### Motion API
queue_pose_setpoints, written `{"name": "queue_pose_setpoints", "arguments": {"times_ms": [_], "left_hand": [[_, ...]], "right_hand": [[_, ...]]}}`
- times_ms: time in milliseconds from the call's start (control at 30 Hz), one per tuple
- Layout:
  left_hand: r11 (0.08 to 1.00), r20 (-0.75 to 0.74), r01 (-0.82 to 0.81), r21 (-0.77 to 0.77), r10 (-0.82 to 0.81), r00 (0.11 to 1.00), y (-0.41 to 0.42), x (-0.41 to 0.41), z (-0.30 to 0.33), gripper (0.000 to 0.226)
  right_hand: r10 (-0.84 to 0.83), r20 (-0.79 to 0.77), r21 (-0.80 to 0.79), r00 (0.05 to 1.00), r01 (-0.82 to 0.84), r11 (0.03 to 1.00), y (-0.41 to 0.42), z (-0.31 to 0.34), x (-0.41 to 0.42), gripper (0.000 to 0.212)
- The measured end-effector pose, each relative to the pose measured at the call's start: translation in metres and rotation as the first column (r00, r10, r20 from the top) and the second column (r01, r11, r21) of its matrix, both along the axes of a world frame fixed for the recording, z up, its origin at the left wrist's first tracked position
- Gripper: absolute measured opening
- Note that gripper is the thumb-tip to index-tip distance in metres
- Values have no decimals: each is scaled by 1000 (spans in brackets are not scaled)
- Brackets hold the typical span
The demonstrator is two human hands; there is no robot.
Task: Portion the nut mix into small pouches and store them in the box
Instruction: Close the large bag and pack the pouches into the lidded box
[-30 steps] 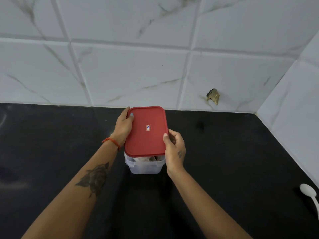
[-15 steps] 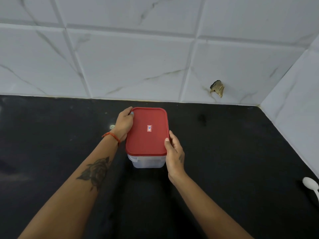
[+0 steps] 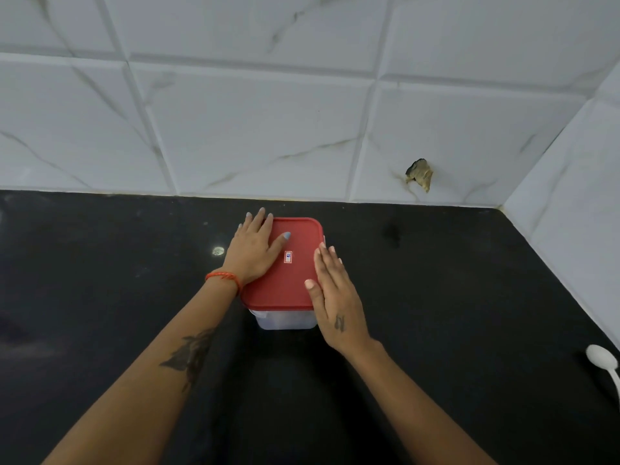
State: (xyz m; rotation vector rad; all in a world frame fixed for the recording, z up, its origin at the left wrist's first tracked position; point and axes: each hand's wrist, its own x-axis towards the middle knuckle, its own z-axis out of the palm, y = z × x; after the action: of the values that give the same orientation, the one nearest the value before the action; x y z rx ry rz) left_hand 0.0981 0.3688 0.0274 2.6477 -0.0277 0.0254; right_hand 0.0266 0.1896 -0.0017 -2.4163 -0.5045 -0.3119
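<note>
A clear plastic box (image 3: 285, 319) stands on the black counter (image 3: 436, 297) with its red lid (image 3: 295, 280) sitting level on top. My left hand (image 3: 255, 250) lies flat on the lid's left half with straight, spread fingers. Along the lid's right edge my right hand (image 3: 335, 297) presses down, also with straight fingers. The box's contents are hidden by the lid and its frosted wall.
A white plastic spoon (image 3: 604, 360) lies at the right edge of the counter. White marble tiles (image 3: 268, 129) form the wall behind and a side wall at the right. A broken hole (image 3: 419, 172) marks one tile.
The tilted lid came down level onto the box. Both hands left its edges and now lie flat on top of it.
</note>
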Motion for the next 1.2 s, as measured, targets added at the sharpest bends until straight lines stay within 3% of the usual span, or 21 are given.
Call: {"name": "queue_pose_setpoints", "arguments": {"times_ms": [100, 333, 700, 1200], "left_hand": [[1000, 4, 4, -2, -4, 1000, -4, -1, 2, 74], [999, 23, 27, -45, -26, 999, -6, -3, 2, 80], [999, 27, 49, 12, -49, 998, -5, -2, -1, 69], [998, 5, -1, 70, 1, 1000, -13, 5, 8, 67]], "right_hand": [[61, -43, -23, 997, -62, 998, -6, 0, 0, 86], [67, -42, 4, 997, -67, 998, -9, -3, -4, 88], [127, 29, 134, 991, -130, 982, -14, -12, -1, 76], [172, 46, 48, 984, -174, 984, -26, -13, 9, 74]]}}
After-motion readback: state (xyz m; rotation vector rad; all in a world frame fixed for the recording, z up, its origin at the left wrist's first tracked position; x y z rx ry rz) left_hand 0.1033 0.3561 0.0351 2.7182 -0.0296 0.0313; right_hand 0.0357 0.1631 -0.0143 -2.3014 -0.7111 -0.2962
